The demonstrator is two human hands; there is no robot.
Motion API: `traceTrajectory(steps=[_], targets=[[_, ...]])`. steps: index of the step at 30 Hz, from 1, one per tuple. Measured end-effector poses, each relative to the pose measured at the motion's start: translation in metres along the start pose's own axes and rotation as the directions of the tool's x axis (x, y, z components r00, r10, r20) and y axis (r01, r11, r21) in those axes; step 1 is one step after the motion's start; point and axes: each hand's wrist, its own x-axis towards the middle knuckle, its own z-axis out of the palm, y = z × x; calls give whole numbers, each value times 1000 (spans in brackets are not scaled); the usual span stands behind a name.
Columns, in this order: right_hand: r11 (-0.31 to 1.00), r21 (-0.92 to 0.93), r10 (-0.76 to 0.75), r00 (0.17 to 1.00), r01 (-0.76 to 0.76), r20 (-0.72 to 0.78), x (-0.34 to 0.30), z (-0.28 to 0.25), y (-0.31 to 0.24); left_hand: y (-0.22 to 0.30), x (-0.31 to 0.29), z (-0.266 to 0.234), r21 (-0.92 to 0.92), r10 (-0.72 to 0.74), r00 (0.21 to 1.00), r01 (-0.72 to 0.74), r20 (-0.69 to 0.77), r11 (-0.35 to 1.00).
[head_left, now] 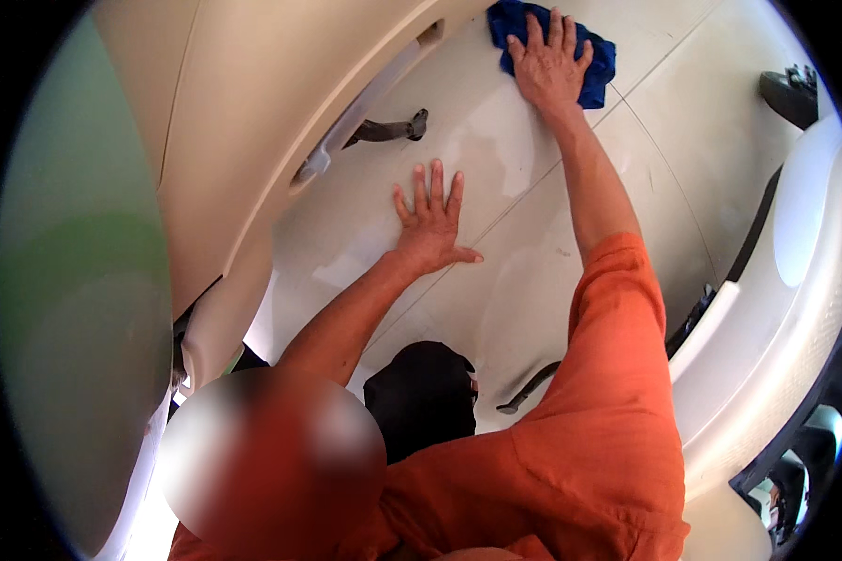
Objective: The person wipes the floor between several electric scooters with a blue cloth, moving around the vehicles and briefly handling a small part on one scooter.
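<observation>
At the far end of my reach, my right hand [549, 67] lies flat with its fingers spread on a crumpled dark blue cloth [604, 62], pressing it against the pale tiled floor [524, 262]. The cloth shows around the hand on both sides. Nearer to me and further left, my left hand [430, 229] rests palm down on the bare tiles. Its fingers are spread wide, the thumb points right, and nothing is in it. Both forearms stretch forward, the right one from an orange sleeve [617, 318].
A large beige curved body panel [253, 84] rises at the left, with a dark stand-like metal part [388, 129] low beneath it. Along the right is a white, scooter-like body [776, 309]; a black tyre [789, 99] shows beyond. Another dark curved bar [531, 388] lies near my black-clothed knee [421, 397].
</observation>
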Motion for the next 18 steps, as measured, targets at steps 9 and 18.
traceTrajectory(steps=[9, 18], targets=[[979, -42, 205, 957, -201, 203, 88, 13, 25, -4, -1, 2, 14, 33, 999, -33, -36, 999], [998, -62, 4, 984, 7, 176, 72, 32, -81, 3, 0, -3, 34, -18, 1000, 17, 10, 999]])
